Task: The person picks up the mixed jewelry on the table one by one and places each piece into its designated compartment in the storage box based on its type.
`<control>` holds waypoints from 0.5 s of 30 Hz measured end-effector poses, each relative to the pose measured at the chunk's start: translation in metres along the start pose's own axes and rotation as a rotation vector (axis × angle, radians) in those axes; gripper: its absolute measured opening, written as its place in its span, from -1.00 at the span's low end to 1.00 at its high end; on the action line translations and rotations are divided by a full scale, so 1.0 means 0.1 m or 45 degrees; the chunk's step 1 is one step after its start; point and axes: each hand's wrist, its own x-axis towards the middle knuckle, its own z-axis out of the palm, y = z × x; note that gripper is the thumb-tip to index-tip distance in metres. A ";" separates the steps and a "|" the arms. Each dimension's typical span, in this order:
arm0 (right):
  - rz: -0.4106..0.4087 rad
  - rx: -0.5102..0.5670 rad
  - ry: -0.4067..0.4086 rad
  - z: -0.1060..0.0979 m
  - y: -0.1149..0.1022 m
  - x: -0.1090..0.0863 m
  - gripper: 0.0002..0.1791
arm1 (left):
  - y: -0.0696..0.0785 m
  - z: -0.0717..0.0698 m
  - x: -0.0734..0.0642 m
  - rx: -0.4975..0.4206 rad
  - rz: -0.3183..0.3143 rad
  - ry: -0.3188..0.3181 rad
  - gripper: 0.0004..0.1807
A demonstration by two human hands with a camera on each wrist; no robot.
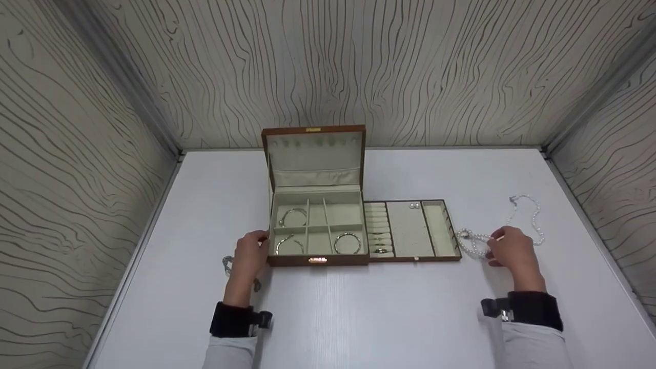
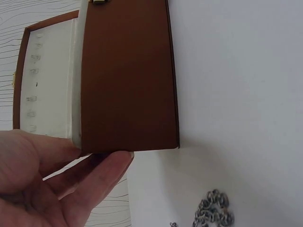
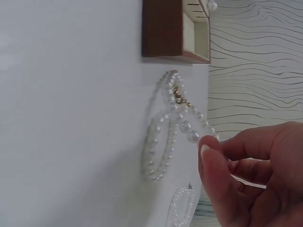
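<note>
A brown jewelry box (image 1: 318, 225) stands on the table with its lid (image 1: 315, 154) raised. My left hand (image 1: 252, 251) rests against its left side, fingertips on the wall near the front corner; in the left wrist view the fingers (image 2: 106, 177) are fairly straight. My right hand (image 1: 512, 251) pinches a pearl necklace (image 3: 191, 136) between thumb and forefinger. Loops of that necklace hang down toward the tabletop, beside the right end of the pulled-out drawer (image 1: 407, 230). A gold-coloured clasp (image 3: 179, 97) shows among the pearls.
Bracelets, including a round one (image 1: 347, 243), lie in the box compartments. The drawer holds rings (image 1: 380, 250) and a pair of earrings (image 1: 414, 205). Another pearl necklace (image 1: 538, 220) lies at the far right. A grey chain (image 2: 213, 210) lies left of the box.
</note>
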 end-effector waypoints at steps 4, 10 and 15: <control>-0.057 0.057 0.049 -0.05 -0.13 -0.03 -0.62 | 0.00 0.00 0.01 0.006 0.005 0.001 -0.70; -0.188 0.068 0.174 -0.18 -0.37 -0.13 -0.63 | 0.00 -0.01 0.01 -0.002 -0.014 -0.016 -0.69; -0.287 0.022 0.286 -0.29 -0.61 -0.23 -0.66 | 0.01 -0.01 0.02 0.006 -0.032 -0.024 -0.68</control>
